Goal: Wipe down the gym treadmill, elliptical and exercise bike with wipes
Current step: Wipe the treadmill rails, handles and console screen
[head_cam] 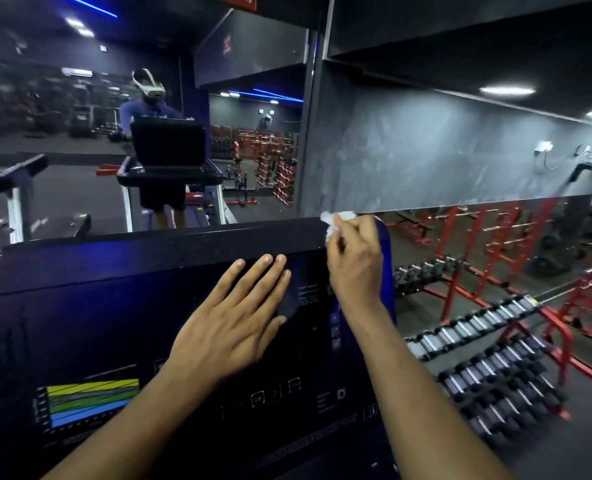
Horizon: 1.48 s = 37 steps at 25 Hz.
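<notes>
1. We see the treadmill console (142, 306) filling the lower left and centre of the frame, its dark screen tilted up toward us.
2. Our left hand (232, 320) lies flat on the screen near the centre of the frame, fingers straight and close together; its grip is released and holds nothing.
3. Our right hand (353, 261) is at the console's upper right corner, right of centre, with its grip clenched round a white wipe (336, 221).
4. The wipe is crumpled, sticks out above the fingers and touches the console's top edge at that corner.
5. A chart (90, 400) with yellow, green and blue bands shows at the lower left of the screen, with faint icons to its right.
6. A blue strip (386, 271) runs down the console's right edge, just behind the right wrist.
7. A mirror (80, 116) fills the upper left of the frame and shows a person in a blue top standing at a treadmill.
8. Red racks (495, 244) stand at the right of the frame, with rows of dumbbells (474, 327) below them toward the lower right.
</notes>
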Available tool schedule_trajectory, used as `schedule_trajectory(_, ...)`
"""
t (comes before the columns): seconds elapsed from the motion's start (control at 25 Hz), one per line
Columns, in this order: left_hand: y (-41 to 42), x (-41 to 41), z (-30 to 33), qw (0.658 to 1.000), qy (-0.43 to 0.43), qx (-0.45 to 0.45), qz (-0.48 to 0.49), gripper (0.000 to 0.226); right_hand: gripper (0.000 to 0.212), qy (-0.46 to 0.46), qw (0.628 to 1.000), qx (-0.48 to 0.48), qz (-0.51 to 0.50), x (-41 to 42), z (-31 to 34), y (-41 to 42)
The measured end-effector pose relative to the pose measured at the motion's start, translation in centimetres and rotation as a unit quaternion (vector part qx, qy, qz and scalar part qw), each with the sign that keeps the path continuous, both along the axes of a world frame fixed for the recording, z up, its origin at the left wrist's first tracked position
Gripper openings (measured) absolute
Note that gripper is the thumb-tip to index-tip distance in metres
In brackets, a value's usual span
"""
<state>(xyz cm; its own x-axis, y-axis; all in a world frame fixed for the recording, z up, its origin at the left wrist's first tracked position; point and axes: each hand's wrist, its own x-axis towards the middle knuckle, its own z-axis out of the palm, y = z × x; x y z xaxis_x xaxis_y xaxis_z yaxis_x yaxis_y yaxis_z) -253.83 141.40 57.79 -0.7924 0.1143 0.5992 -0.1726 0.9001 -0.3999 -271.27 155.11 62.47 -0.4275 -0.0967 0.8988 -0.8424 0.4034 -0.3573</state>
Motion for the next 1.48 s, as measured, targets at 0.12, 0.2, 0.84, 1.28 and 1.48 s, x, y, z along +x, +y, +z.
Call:
schedule_trajectory(0.12,0.0,0.3,0.5,1.000,-0.006,0.015,-0.018,0.061,0.025,-0.010,0.998,0.012,0.057,2.5,0.2,-1.5)
schedule_trajectory(0.2,-0.3,1.5,0.4,0.999,-0.005,0.029,-0.034,0.060,0.022,-0.041,0.995,-0.020,0.085,2.2,0.9,0.0)
schedule_trajectory(0.84,-4.7,9.2,-2.7,0.999,0.016,0.028,0.005,0.063,0.011,-0.017,0.999,-0.010,-0.029,4.5,0.4,-3.5)
schedule_trajectory(1.28,-6.4,14.9,-5.4,0.998,0.025,0.050,0.021,0.061,0.008,0.070,0.990,0.059,0.110,14.9,1.1,-11.7)
schedule_trajectory(1.48,-8.0,17.7,-6.3,0.995,0.057,0.060,0.053,0.061,0.012,0.002,0.991,-0.015,0.133,13.6,1.9,-8.1)
